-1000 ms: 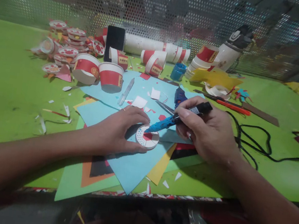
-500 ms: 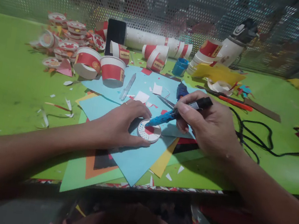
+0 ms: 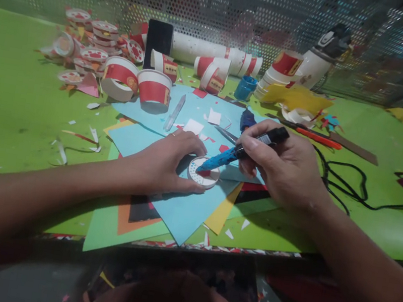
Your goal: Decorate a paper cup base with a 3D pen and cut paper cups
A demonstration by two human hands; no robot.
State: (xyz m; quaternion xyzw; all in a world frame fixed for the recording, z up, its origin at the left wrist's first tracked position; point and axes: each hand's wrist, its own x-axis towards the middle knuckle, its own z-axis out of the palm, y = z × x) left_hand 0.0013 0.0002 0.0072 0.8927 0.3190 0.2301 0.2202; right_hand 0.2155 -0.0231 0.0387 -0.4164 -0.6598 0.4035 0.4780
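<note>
A small round white disc (image 3: pixel 212 179) with a red centre and blue dots lies on stacked coloured paper (image 3: pixel 185 220). My left hand (image 3: pixel 169 163) grips its left side between thumb and fingers. In my right hand (image 3: pixel 279 166) is a blue marker (image 3: pixel 219 160) with a black end, its tip down on the dotted part of the disc. White paper squares (image 3: pixel 214 117) and a clear pen (image 3: pixel 175 112) lie just beyond, and a metal-tipped tool (image 3: pixel 226 134) is partly hidden behind my right hand.
Red and white paper cups (image 3: pixel 154 87), a phone (image 3: pixel 158 42) and a pile of decorated discs (image 3: pixel 94 55) stand at the back left. Behind my right hand are a blue paint jar (image 3: pixel 245 88), an orange cutter (image 3: pixel 318 138) and a white bottle (image 3: pixel 314 67). Black cable (image 3: pixel 350 177) loops on the right.
The view has shifted slightly. Both hands keep their hold, and the marker tip stays on the disc with a very small shift relative to its red centre.
</note>
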